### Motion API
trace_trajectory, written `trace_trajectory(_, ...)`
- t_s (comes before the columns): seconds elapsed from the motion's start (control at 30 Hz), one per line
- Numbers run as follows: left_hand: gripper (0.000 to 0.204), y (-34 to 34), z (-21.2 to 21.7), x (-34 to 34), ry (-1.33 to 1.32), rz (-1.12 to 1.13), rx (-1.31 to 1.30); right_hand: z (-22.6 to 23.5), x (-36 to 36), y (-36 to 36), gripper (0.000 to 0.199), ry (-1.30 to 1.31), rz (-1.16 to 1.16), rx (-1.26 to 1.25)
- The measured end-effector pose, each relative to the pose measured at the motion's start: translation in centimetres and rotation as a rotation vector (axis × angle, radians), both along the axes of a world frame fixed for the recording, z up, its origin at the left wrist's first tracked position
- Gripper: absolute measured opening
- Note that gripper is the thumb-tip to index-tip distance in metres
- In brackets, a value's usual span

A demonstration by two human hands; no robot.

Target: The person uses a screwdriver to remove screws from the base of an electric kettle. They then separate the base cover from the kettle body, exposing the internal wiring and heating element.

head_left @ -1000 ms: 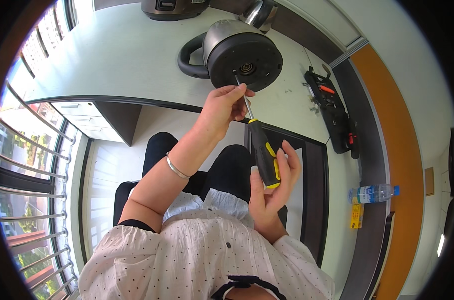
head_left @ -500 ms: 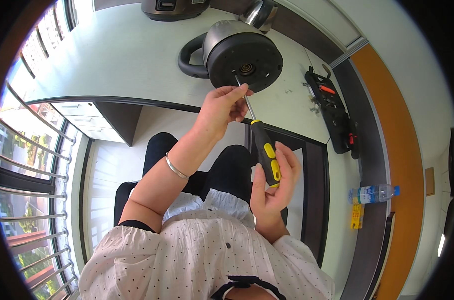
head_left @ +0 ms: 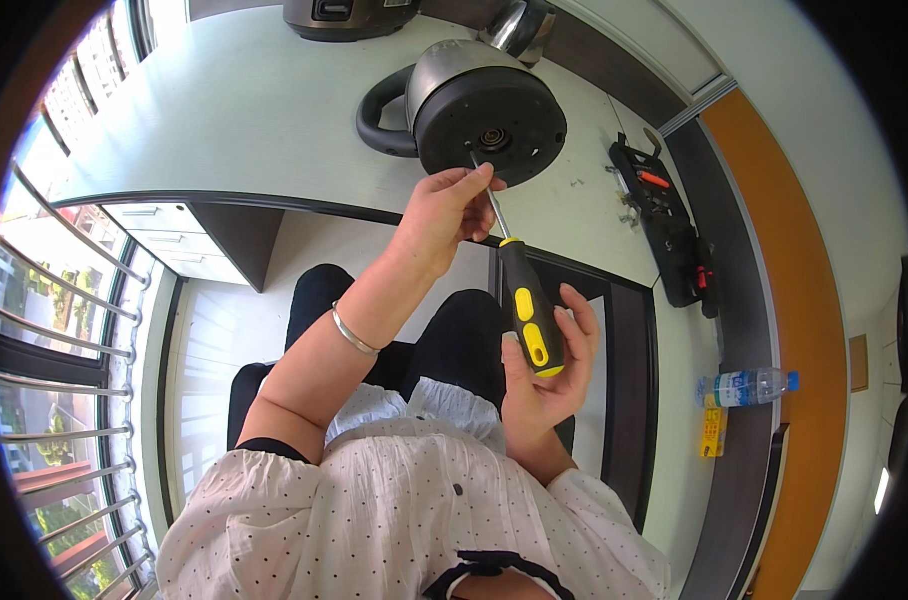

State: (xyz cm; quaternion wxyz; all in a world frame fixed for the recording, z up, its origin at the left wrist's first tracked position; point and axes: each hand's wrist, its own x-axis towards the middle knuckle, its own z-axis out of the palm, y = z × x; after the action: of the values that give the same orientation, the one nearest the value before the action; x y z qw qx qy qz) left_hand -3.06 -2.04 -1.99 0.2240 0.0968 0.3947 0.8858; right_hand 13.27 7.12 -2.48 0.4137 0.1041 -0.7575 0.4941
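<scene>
The left hand (head_left: 454, 208) pinches the thin metal shaft of a screwdriver (head_left: 526, 300) between thumb and fingers, while the right hand (head_left: 542, 398) holds the butt of its handle with thumb and fingertips. The tip points to the dark base of a kettle (head_left: 454, 62), off its central ring; whether it sits in a screw cannot be told. The kettle lies on its side on the table (head_left: 224, 110), base toward the person.

The screwdriver looks light and stiff: its thick black-and-yellow grip should give good purchase, the smooth shaft less, so the grip is the place to turn it. The kettle's steel body is probably slippery and apt to roll; its loop handle (head_left: 382, 115) seems the surest hold.

A bottle (head_left: 744, 388) carries a blue printed label, and a yellow pack (head_left: 713, 432) dark print; no lettering is legible on the screwdriver.
</scene>
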Motion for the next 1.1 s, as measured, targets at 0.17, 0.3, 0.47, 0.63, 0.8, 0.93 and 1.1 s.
trace_trajectory(0.17, 0.028, 0.10, -0.08, -0.08, 0.006, -0.012, 0.013, 0.05, 0.02, 0.10, 0.050, -0.015, -0.039, 0.010)
trace_trajectory(0.3, 0.028, 0.20, -0.13, -0.09, 0.002, -0.011, 0.029, 0.03, 0.00, 0.24, 0.051, 0.001, -0.056, 0.053)
trace_trajectory(0.47, 0.028, 0.11, -0.06, -0.07, 0.001, -0.008, 0.031, 0.00, -0.02, 0.31, 0.052, 0.002, -0.065, 0.082)
trace_trajectory(0.63, 0.028, 0.16, -0.05, -0.03, -0.001, -0.013, 0.029, 0.07, 0.10, 0.50, 0.052, 0.001, -0.080, 0.130)
trace_trajectory(0.8, 0.028, 0.12, -0.07, -0.03, -0.002, -0.014, 0.027, 0.14, 0.09, 0.61, 0.051, 0.003, -0.076, 0.155)
trace_trajectory(0.93, 0.028, 0.15, -0.15, -0.09, -0.005, -0.019, 0.032, 0.32, 0.14, 0.56, 0.051, -0.002, -0.069, 0.149)
trace_trajectory(1.1, 0.027, 0.17, -0.18, -0.08, -0.001, -0.028, 0.041, 0.47, 0.20, 0.61, 0.050, -0.008, -0.074, 0.165)
